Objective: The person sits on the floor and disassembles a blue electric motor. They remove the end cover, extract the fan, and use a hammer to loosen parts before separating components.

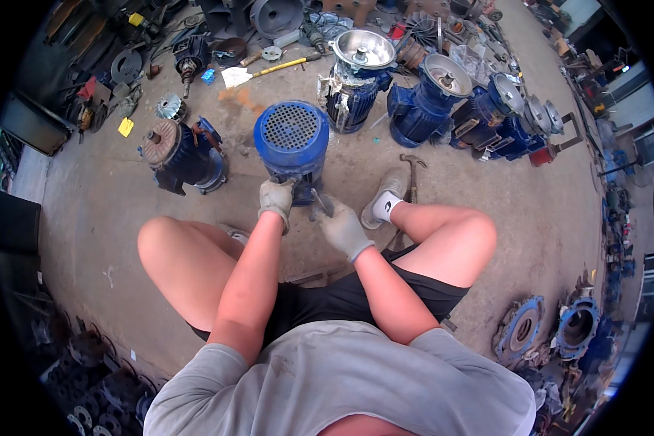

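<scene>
An electric motor [309,161] with a blue body stands upright on the floor before me, its round perforated fan cover [292,129] facing up. My left hand [276,200], in a pale grey work glove, is at the near side of the motor with its fingers curled closed. What those fingers grip is too small to tell. Just right of it and a little nearer to me is my right hand [341,227], gloved alike and closed. A small dark piece [317,211] shows at its fingertips; its kind is unclear. Both hands are low, between my bent knees.
A hammer [413,174] lies by my right shoe [387,195]. Left stands a motor with a rusty end [189,156]. Behind and right are a blue motor with a silver flange [352,94], another blue motor [421,109] and more. A yellow-handled tool [287,66] lies farther back.
</scene>
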`<action>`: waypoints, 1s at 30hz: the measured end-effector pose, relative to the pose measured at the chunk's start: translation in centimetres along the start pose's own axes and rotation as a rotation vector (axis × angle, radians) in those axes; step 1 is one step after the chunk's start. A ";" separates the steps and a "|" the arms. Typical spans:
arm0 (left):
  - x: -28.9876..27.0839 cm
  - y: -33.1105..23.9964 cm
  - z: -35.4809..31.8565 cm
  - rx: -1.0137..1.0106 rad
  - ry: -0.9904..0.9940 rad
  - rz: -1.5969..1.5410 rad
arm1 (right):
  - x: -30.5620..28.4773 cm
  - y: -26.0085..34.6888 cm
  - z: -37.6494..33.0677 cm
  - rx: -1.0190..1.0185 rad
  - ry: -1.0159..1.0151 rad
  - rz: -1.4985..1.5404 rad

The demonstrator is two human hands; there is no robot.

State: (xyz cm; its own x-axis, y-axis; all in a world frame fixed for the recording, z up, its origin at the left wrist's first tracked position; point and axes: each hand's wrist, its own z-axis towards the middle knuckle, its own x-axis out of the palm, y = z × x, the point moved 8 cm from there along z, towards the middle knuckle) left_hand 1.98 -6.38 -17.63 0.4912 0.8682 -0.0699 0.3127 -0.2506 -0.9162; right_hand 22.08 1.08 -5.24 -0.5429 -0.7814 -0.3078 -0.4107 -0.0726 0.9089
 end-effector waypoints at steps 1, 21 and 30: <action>-0.2 0.4 0.1 0.004 -0.018 -0.034 | 0.3 -0.4 0.3 -0.011 0.015 0.001; 3.5 -1.2 -3.6 -0.318 0.355 -0.475 | -0.5 -0.7 -0.3 -0.063 -0.056 0.028; 3.7 -0.8 -2.9 -0.368 0.464 -0.449 | 0.3 -1.9 0.0 -0.045 -0.029 -0.037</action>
State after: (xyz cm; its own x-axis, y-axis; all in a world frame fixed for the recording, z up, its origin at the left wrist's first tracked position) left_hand 5.89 -4.17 -16.04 0.5195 0.6710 0.5290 0.7763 -0.1119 -0.6204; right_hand 22.66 1.00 -7.03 -0.5493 -0.7594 -0.3487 -0.3981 -0.1291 0.9082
